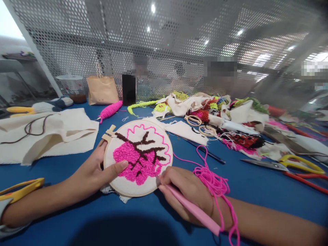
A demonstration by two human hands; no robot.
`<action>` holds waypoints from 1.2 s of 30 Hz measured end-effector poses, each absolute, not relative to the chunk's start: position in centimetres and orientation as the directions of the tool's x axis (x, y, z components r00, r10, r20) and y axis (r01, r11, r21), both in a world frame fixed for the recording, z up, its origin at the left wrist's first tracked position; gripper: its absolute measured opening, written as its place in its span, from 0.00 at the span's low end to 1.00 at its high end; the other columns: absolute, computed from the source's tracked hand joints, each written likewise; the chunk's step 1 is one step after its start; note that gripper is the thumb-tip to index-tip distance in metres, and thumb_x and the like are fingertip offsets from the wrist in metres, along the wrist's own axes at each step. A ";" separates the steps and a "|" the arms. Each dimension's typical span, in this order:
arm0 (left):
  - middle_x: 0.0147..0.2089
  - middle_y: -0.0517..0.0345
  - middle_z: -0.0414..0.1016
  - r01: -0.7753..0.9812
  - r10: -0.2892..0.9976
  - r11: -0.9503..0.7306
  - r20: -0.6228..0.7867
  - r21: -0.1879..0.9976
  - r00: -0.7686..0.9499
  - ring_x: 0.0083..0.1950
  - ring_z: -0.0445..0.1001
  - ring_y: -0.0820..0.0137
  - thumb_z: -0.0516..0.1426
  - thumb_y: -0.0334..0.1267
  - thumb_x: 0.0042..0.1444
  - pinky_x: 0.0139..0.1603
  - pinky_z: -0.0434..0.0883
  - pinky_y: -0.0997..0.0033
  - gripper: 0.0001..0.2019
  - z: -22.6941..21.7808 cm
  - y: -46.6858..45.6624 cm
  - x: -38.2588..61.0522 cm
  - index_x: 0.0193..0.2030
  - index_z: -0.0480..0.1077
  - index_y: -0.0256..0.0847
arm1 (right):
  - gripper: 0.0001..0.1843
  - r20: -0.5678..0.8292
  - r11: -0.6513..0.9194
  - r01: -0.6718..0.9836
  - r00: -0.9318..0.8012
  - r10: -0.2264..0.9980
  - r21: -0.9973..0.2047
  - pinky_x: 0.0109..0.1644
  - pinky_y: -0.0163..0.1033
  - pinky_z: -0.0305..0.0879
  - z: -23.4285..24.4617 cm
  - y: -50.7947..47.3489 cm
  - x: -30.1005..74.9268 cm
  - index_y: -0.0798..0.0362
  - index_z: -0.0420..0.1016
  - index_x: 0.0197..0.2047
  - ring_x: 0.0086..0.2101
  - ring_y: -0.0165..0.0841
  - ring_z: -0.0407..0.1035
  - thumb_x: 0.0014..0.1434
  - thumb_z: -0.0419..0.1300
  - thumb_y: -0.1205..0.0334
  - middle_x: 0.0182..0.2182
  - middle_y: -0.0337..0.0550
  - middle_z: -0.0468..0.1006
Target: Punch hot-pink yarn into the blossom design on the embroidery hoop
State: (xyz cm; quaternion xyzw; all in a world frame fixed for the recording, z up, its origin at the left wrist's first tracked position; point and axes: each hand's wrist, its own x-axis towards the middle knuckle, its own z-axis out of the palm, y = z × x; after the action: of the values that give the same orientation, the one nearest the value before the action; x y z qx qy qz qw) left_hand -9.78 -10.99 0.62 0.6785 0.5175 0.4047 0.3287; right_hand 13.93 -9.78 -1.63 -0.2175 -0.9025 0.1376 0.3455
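My left hand (102, 167) grips the left rim of a round embroidery hoop (145, 193), thumb on the cloth and fingers hidden behind. The white cloth in it bears a dark brown branch, filled pink loops at lower left and a pink outline at upper right. My right hand (187, 188) is closed around a pink punch needle (196, 212), its tip against the lower right of the pink stitching. Bright pink yarn (211, 179) lies in a loose tangle beside and over my right wrist, with strands hanging by the tool's back end.
Yellow-handled scissors (284, 165) lie at right, near a heap of yarn and cloth scraps (189, 104). Off-white cloth (64, 133) covers the left. Behind stand a paper bag (102, 89), a phone (129, 89) and a drink cup (77, 97). Pink yarn skein (110, 110) lies before them.
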 end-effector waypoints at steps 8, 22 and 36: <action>0.40 0.55 0.71 0.522 0.956 -0.283 0.279 0.805 0.089 0.50 0.68 0.58 0.58 0.47 0.55 0.57 0.64 0.60 0.15 0.2 -11.2 -9.6 0.44 0.66 0.40 | 0.07 0.670 0.853 0.327 -0.528 0.522 -0.408 0.25 0.32 0.56 -1.8 -9.7 13.2 0.51 0.59 0.28 0.20 0.27 0.60 0.54 0.52 0.71 0.20 0.37 0.68; 0.57 0.48 0.69 0.548 0.956 -0.282 0.280 0.788 0.090 0.43 0.73 0.57 0.56 0.53 0.54 0.49 0.71 0.54 0.25 -0.3 -10.9 -10.0 0.56 0.63 0.43 | 0.12 0.681 0.861 0.254 -0.531 0.504 -0.440 0.21 0.32 0.48 -0.3 -10.8 14.8 0.49 0.54 0.27 0.17 0.25 0.52 0.53 0.50 0.75 0.17 0.31 0.58; 0.44 0.52 0.72 0.476 0.970 -0.243 0.226 0.845 0.093 0.52 0.68 0.54 0.59 0.49 0.52 0.56 0.66 0.56 0.21 0.3 -11.1 -9.7 0.50 0.66 0.44 | 0.12 0.550 0.792 0.334 -0.581 0.600 -0.511 0.21 0.30 0.50 0.5 -10.6 14.5 0.49 0.49 0.24 0.17 0.24 0.52 0.56 0.47 0.71 0.16 0.30 0.57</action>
State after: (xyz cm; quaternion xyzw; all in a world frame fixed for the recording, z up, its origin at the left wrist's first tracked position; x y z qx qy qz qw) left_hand -9.68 -11.06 0.32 0.6745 0.5359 0.4079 0.3023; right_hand 14.49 -10.62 0.53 -0.2682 -0.8710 0.1789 0.3707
